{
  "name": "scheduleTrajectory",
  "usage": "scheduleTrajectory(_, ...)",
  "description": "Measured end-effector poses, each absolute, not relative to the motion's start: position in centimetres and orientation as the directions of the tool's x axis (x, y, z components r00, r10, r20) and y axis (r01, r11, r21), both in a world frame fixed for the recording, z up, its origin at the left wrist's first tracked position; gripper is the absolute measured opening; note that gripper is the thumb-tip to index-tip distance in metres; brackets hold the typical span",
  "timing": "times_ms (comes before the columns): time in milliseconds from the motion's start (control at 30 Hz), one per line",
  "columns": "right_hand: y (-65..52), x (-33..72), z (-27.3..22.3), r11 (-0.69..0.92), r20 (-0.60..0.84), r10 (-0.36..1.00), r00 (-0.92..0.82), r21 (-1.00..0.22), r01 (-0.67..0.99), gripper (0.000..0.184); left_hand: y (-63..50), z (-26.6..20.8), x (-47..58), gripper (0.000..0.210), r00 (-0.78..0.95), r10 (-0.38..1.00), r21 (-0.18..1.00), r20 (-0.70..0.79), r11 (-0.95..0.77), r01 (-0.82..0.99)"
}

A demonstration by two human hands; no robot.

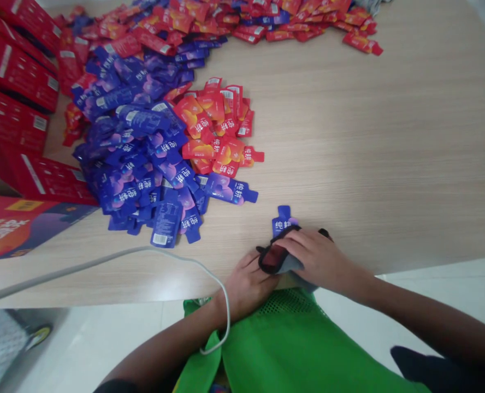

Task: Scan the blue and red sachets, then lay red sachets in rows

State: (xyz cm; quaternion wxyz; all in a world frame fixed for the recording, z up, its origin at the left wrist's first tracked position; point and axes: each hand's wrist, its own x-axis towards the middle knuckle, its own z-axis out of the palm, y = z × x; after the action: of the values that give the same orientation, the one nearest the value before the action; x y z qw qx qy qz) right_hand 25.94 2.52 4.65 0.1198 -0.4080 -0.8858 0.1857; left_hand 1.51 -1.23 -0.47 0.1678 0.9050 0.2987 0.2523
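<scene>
Near the table's front edge, both my hands are on a small grey cloth piece (290, 265) with a black-rimmed opening and a dark reddish inside; I cannot tell its exact kind. My left hand (248, 284) is closed at its left side, fingers bent against the rim. From the right, my right hand (318, 256) grips the upper edge, its fingertips at the opening. Just beyond them a blue spouted sachet (282, 222) lies flat, its lower part hidden by the cloth and hand.
Piles of blue sachets (131, 158) and red sachets (222, 125) cover the table's left, with more red ones (267, 22) along the back. Red boxes (17, 114) stand at the far left. A white cable (144, 249) crosses in front and loops over my left wrist.
</scene>
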Motion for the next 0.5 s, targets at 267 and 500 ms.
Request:
scheduleTrajectory(267, 11.7, 25.4, 2.6, 0.518, 0.039, 0.843, -0.536, -0.324, 0.792, 0.041, -1.1, -0.4, 1.5, 0.027, 0.717, 0.607, 0.457, 0.343, -0.774, 0.437)
scheduleTrajectory(500, 9.4, 26.9, 8.1, 0.427, 0.182, 0.904, -0.388, -0.455, 0.781, 0.052, -1.0, -0.3, 1.5, 0.026, 0.701, 0.613, 0.464, 0.364, -0.772, 0.435)
